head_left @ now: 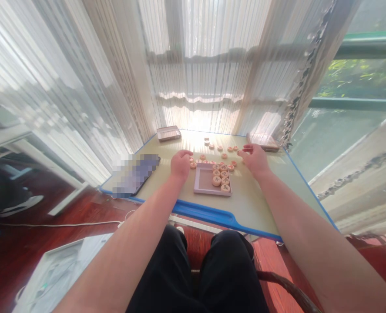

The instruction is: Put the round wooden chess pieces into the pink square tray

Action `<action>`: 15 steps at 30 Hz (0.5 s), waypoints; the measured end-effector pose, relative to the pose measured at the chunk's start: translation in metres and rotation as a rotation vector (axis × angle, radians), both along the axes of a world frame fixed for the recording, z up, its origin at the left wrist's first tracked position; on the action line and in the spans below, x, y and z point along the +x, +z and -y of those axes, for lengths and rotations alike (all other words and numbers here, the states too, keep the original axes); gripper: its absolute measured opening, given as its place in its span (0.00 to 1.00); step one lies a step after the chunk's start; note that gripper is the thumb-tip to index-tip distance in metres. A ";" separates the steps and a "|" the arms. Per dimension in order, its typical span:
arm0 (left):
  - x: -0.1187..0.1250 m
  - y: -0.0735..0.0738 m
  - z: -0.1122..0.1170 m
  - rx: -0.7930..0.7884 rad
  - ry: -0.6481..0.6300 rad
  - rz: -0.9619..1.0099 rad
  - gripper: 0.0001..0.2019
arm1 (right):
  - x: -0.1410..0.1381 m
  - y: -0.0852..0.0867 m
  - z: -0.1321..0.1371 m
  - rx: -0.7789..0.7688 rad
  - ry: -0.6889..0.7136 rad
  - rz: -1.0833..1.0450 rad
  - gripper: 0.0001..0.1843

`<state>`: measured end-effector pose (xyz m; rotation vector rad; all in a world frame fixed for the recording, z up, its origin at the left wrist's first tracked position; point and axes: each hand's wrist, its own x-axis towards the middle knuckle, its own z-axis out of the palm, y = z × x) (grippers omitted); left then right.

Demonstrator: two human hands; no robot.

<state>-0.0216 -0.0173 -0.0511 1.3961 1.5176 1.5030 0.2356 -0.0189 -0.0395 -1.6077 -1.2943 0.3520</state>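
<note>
Curtain (199,65): hangs beyond the tray (204,179). Table (261,208): bears the tray, extends on all sides of it. Phone (147,174): left of tray, lying flat. Tray: shallow, open; seven pieces (225,174) with dark characters in its right part. Right hand (253,159): beyond tray to the right, thumb and fingers partly bent, fingertips at one piece; pinch cannot be told. Left hand (180,165): just left of tray, fingers curled; contents cannot be told. Loose pieces: scattered beyond tray, several with red characters.
</note>
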 end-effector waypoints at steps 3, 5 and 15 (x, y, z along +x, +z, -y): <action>0.004 0.007 0.009 0.156 -0.003 -0.155 0.10 | -0.008 0.009 0.008 0.062 0.052 -0.190 0.18; 0.007 0.011 0.016 0.294 -0.018 -0.266 0.09 | -0.018 0.016 0.017 0.072 0.123 -0.308 0.19; 0.010 0.019 0.050 0.451 -0.266 -0.462 0.20 | -0.068 0.018 0.071 0.151 0.265 -0.474 0.18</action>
